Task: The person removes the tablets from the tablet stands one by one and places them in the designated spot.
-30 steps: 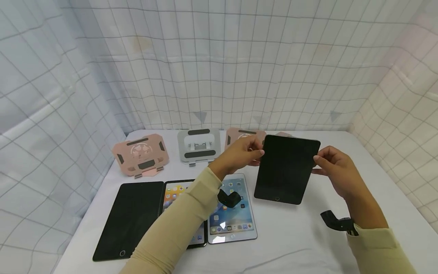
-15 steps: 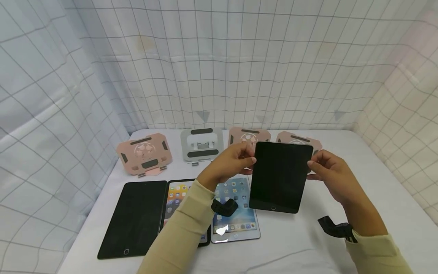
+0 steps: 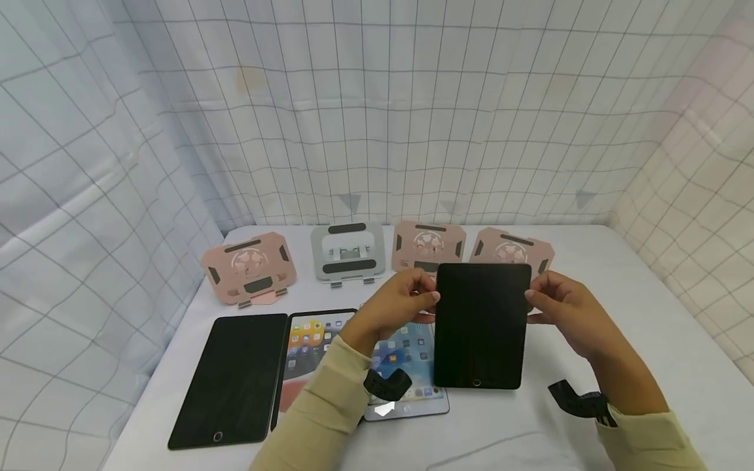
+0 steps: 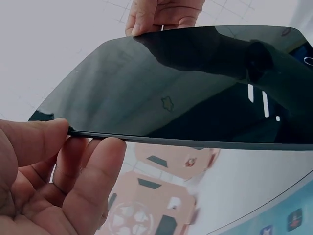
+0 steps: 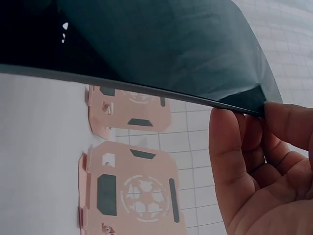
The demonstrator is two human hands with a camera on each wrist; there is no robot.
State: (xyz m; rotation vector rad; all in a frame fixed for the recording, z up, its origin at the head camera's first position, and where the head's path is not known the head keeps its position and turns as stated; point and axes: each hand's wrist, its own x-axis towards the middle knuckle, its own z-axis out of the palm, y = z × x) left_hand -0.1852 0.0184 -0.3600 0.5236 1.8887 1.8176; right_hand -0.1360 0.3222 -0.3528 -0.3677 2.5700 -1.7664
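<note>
A tablet with a dark screen (image 3: 482, 327) is held up over the white table, its round button at the lower edge. My left hand (image 3: 403, 306) pinches its left edge near the top, thumb on the screen side and fingers behind. On the opposite edge my right hand (image 3: 568, 314) pinches it the same way. In both wrist views the thumb and fingertips grip the thin rim. Below and left of it lies a white-framed tablet (image 3: 406, 411) with a lit screen, partly hidden by the held tablet and my left arm.
A black-framed tablet with lit icons (image 3: 312, 340) and a large dark tablet (image 3: 232, 379) lie at the left. Along the back stand a grey tablet stand (image 3: 349, 267) and several pink ones, including a left pink stand (image 3: 250, 265) and a right pink stand (image 3: 501, 245).
Both hands have brought the dark tablet lower and closer. It has turned from slanted to nearly straight, and the pink stands behind it show more.
</note>
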